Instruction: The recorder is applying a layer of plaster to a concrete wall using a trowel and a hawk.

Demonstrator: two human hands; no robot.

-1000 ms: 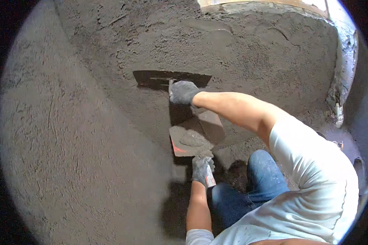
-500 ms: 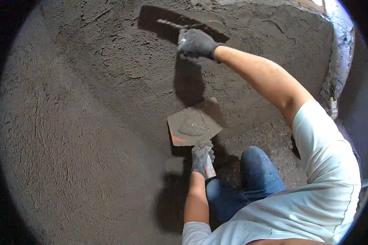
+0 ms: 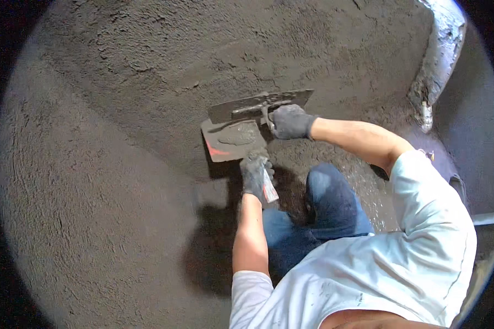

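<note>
Seen from my head camera, my gloved left hand [image 3: 253, 174] is closed around the handle of a flat plate [image 3: 229, 154], face up, presumably so its grey wet mix [image 3: 239, 135] does not slide off. My right hand [image 3: 293, 122] grips a long trowel [image 3: 258, 102] just beyond the plate's far edge, perhaps for easy reach between them; whether they touch, I cannot tell. Rough grey coating [image 3: 148, 60] lies beyond.

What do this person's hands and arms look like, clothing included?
The left hand and right hand wear dark grey gloves, the left smeared with lighter grey. The forearms are bare below short sleeves of a dark-specked white shirt.
</note>
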